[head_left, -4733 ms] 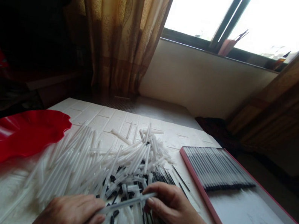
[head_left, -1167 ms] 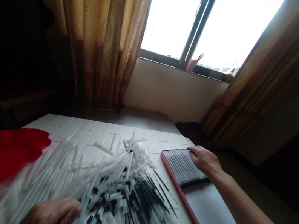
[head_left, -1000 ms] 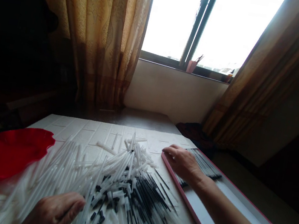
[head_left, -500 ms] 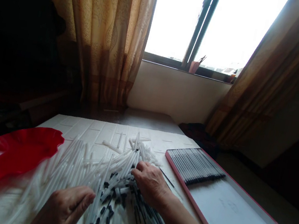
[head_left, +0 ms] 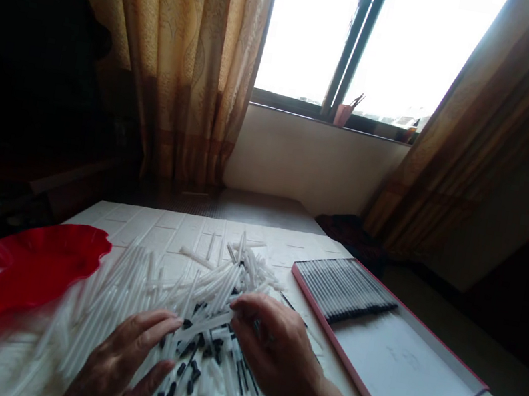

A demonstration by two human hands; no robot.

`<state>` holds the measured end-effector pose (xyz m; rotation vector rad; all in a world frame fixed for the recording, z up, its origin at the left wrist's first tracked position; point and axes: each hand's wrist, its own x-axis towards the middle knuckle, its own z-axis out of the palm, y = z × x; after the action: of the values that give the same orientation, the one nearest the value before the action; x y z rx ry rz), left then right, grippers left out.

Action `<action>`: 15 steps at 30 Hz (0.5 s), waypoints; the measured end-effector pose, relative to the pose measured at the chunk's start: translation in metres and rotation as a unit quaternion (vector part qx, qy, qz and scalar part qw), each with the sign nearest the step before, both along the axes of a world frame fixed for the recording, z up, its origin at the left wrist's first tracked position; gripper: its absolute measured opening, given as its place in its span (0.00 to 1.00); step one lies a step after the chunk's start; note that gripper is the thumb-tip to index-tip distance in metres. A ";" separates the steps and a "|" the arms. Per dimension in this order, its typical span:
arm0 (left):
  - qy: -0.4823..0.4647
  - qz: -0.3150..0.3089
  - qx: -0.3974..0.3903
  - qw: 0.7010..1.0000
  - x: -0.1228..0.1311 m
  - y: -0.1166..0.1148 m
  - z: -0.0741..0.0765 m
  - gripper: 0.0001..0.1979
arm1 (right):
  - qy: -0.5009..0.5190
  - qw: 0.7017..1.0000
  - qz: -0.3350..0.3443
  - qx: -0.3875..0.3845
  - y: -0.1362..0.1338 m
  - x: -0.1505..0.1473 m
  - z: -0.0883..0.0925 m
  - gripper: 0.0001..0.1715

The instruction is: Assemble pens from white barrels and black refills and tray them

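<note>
My right hand (head_left: 271,338) is pinched around the right end of a clear plastic tube (head_left: 207,325), which slants over the pile. My left hand (head_left: 129,354) holds nothing; its fingers and thumb are spread, close to the tube's left end. Under and between both hands lie several small black caps (head_left: 193,375) mixed with more clear tubes. Beyond them spreads a heap of loose clear tubes (head_left: 127,290). Thin dark rods (head_left: 242,373) lie partly hidden below my right hand.
On the right, a shallow pink-edged box (head_left: 417,379) contains a row of black-ended clear tubes (head_left: 348,290) at its far end. A red wavy-rimmed plate (head_left: 19,272) sits at the left of the white-covered table (head_left: 158,224). Curtains and a window are behind.
My left hand has opened its fingers and moved slightly up and right. My right hand has turned and come nearer, now with a clear tube in its pinch.
</note>
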<state>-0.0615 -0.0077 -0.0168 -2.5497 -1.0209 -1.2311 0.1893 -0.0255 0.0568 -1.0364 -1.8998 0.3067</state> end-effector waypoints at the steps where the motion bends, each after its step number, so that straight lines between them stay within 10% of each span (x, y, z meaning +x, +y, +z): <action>1: 0.011 0.004 0.002 1.000 0.001 -0.001 0.000 0.18 | 0.035 0.998 0.020 -0.045 -0.002 -0.003 -0.001 0.05; 8: 0.030 -0.057 -0.001 0.998 0.012 -0.008 -0.003 0.15 | 0.142 0.951 0.120 -0.246 0.001 -0.007 -0.020 0.10; 15: 0.020 -0.038 0.000 0.999 0.007 -0.006 -0.002 0.14 | -0.082 0.975 -0.058 -0.198 -0.008 0.043 -0.022 0.11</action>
<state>-0.0545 -0.0137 -0.0186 -2.6241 -0.9243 -1.1934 0.2323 -0.0340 0.0349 -1.4709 -1.9582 0.5618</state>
